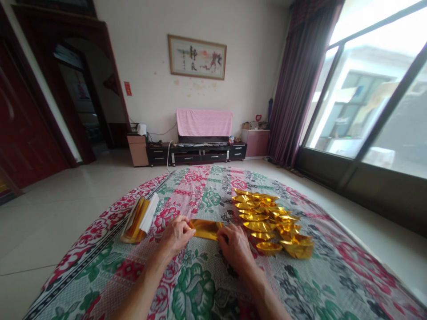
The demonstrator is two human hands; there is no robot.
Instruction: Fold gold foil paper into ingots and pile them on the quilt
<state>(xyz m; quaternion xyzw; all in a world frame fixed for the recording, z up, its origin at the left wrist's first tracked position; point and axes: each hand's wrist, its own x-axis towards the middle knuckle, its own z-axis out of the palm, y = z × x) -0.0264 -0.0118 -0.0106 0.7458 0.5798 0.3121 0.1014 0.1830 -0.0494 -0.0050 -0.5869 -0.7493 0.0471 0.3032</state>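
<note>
A strip of shiny gold foil paper (pixel 206 230) stretches between my two hands, just above the flowered cloth. My left hand (pixel 176 232) pinches its left end between thumb and fingers. At the other end, my right hand (pixel 234 242) has its fingers curled onto the paper's right corner. To the right of that hand lie rows of folded gold paper ingots (pixel 260 226), boat-shaped with pointed ends. On the left rests a curled stack of gold foil sheets (pixel 140 218) with white backing showing.
The flowered cloth (pixel 196 291) covers a rounded table. Beyond it stand a low black TV cabinet (pixel 187 158) and a pink cloth (pixel 204 122) draped over a screen. A large window (pixel 373 102) with a purple curtain (pixel 293 89) is on the right, doorways on the left.
</note>
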